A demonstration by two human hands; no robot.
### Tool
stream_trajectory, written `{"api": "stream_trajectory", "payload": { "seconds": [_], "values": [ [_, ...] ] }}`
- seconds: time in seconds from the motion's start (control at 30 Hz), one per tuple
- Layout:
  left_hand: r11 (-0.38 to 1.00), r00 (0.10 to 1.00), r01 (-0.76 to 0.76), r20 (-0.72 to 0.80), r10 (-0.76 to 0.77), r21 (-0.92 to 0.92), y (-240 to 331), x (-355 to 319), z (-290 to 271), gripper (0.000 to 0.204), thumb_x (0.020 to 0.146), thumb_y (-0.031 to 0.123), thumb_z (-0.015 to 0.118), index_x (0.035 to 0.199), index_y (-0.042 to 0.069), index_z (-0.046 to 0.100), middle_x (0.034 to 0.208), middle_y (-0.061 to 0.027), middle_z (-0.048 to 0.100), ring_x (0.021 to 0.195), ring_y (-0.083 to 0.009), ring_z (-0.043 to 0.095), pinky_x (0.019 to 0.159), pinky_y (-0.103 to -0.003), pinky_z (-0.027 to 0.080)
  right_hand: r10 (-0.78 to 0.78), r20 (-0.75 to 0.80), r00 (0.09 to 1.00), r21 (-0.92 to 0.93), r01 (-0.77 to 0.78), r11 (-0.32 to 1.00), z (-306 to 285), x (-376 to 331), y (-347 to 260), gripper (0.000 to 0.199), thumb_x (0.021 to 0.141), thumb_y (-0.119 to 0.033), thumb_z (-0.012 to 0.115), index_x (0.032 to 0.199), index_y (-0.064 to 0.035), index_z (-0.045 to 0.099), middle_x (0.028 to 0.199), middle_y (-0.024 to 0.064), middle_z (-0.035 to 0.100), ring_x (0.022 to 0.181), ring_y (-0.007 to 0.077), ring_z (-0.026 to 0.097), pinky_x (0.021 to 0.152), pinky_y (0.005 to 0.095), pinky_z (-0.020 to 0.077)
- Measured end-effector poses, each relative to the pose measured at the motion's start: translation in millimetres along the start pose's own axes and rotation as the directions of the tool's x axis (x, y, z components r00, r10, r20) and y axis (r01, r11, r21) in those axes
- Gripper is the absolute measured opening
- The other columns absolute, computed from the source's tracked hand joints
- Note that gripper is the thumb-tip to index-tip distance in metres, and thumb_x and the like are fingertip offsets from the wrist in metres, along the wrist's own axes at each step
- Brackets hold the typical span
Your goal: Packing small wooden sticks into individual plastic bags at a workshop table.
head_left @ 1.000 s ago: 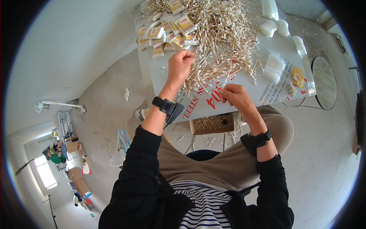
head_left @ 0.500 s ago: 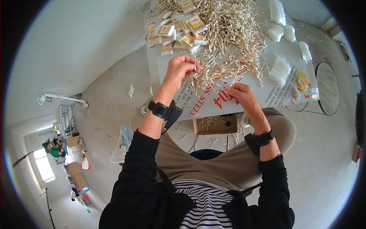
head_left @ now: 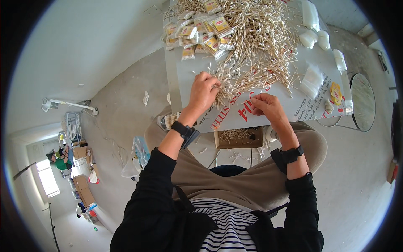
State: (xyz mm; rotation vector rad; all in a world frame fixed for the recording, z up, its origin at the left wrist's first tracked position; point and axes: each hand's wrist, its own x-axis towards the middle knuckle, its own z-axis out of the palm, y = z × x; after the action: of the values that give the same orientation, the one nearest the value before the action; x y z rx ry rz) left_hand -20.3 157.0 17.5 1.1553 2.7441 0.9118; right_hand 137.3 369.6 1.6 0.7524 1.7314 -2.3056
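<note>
A big loose heap of cotton swabs [head_left: 264, 38] covers the far middle of the metal-topped table [head_left: 306, 107]. My left hand [head_left: 204, 90] reaches into the heap's near left edge, fingers curled and pinched together at the swabs. Its fingertips are partly hidden, so how many swabs it grips cannot be told. Close to the table's front edge, my right hand [head_left: 267, 105] pinches thumb and forefinger on what looks like a single thin cotton swab pointing left. Beyond my left hand lie several small clear packs of swabs [head_left: 221, 26] with yellow labels.
Clear plastic bags [head_left: 311, 80] and white rolled bundles [head_left: 310, 17] lie on the table's right side, beside yellow labels [head_left: 336, 93]. Below the table edge sits a cardboard box [head_left: 239, 138] holding swabs. A round-topped stool [head_left: 362, 101] stands right. Another person [head_left: 62, 161] is far left.
My left hand has lowered from holding a swab upright above the heap's edge to the swabs themselves. The right hand stays pinched in nearly the same place. The view has shifted slightly.
</note>
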Motion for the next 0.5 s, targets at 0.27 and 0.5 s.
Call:
{"api": "stream_trajectory", "payload": {
  "seconds": [0.27, 0.5],
  "values": [
    [0.984, 0.998, 0.025, -0.068, -0.013, 0.174, -37, 36, -4, 0.028, 0.082, 0.008, 0.066, 0.109, 0.008, 0.071, 0.123, -0.0091, 0.062, 0.118, -0.0323, 0.055, 0.097, -0.048, 0.045, -0.002, -0.001, 1.000, 0.012, 0.002, 1.000, 2, 3, 1, 0.018, 0.096, -0.017, 0.065, 0.094, 0.0013, 0.068, 0.076, 0.0046, 0.068, 0.065, 0.0108, 0.065, 0.061, 0.0249, 0.0524],
    [0.950, 0.994, 0.099, 0.006, -0.105, 0.297, -35, 54, 12, 0.030, 0.083, 0.012, 0.068, 0.113, 0.007, 0.070, 0.126, -0.0096, 0.061, 0.124, -0.0319, 0.051, 0.097, -0.051, 0.042, 0.019, -0.012, 1.000, 0.033, -0.018, 0.999, -3, 6, 4, 0.020, 0.096, -0.018, 0.065, 0.095, 0.0023, 0.068, 0.076, 0.0049, 0.067, 0.065, 0.0114, 0.066, 0.060, 0.0252, 0.0529]
  ]
}}
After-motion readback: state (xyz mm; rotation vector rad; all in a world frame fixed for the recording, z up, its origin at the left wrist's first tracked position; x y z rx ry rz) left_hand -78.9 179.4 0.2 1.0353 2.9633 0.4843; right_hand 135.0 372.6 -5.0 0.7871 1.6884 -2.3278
